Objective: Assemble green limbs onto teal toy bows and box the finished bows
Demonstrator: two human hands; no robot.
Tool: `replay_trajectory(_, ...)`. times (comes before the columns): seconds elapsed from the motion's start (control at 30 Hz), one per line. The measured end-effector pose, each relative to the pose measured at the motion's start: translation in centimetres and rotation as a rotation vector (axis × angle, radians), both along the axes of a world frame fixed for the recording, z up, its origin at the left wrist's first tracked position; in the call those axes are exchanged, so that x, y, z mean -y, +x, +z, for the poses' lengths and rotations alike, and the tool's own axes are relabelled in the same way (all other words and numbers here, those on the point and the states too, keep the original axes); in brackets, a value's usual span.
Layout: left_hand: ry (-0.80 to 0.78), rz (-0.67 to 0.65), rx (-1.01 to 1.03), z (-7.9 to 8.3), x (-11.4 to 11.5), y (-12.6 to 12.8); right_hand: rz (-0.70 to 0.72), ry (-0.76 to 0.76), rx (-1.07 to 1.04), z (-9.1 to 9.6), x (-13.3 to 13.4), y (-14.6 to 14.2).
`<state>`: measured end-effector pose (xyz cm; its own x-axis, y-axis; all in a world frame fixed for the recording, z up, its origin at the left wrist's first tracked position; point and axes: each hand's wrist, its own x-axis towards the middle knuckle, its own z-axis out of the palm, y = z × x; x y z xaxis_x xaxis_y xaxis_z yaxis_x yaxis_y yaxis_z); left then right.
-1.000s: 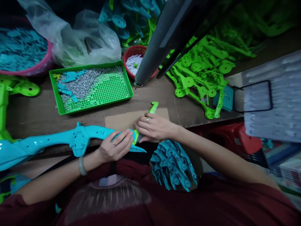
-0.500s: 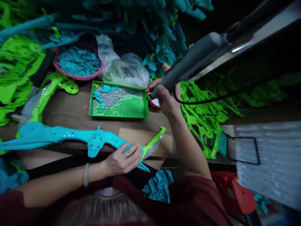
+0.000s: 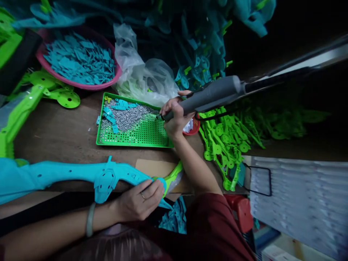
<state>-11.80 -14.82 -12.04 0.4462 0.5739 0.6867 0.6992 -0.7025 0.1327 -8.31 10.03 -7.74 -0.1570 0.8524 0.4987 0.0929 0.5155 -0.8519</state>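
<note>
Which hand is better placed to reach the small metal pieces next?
Probably the right hand: it holds the grey tool, tip apparently over the green tray with the metal pieces. The left hand is farther off, holding the blue part.

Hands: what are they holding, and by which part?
Right hand: grey tool, near its tip. Left hand: long blue piece, near its rounded end.

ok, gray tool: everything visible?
The gray tool has a thick, cylindrical, plastic-looking body narrowing to a small tip against the green tray. It slants, tip down and left in the picture. A dark rod-like length extends from its rear; a thin black cable shows beneath. The right hand grips it near the tip.
</note>
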Motion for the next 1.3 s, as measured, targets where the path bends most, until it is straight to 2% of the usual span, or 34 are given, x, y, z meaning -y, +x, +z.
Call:
replay_trajectory(0.23,0.006,-0.019,0.04,-1.0,-0.1,0.0,-0.031,-0.039,0.049,-0.8,-0.6,0.4)
replay_trajectory(0.5,0.034,-0.046,0.001,-0.7,0.0,0.0,0.021,0.029,0.181,-2.4,-1.6,0.6)
replay_trajectory(0.6,0.055,-0.024,-0.016,-0.6,0.2,0.0,0.014,0.02,0.152,-1.5,-1.4,0.0)
replay_trajectory(0.7,0.075,0.006,-0.012,-0.7,0.3,0.1,-0.084,-0.011,0.114,1.7,1.0,0.3)
replay_trajectory(0.8,0.084,0.012,0.01,-1.1,0.3,0.1,-0.198,0.007,0.164,5.8,5.9,2.5)
replay_trajectory(0.87,0.076,-0.005,0.03,-1.4,0.3,0.2,-0.111,-0.04,0.271,7.8,10.0,4.6)
replay_trajectory(0.9,0.075,-0.015,0.05,-1.6,0.3,0.2,-0.008,-0.077,0.302,8.3,11.9,5.7)
replay_trajectory(1.0,0.075,-0.054,0.17,-2.1,0.3,0.6,0.204,-0.17,0.226,7.9,15.9,7.6)
replay_trajectory(1.13,0.08,-0.101,0.303,-2.3,0.3,1.0,0.475,-0.214,-0.012,5.8,17.0,7.3)
replay_trajectory(1.3,0.074,-0.079,0.348,-1.9,0.2,0.9,0.473,-0.218,-0.121,4.5,17.2,6.2)
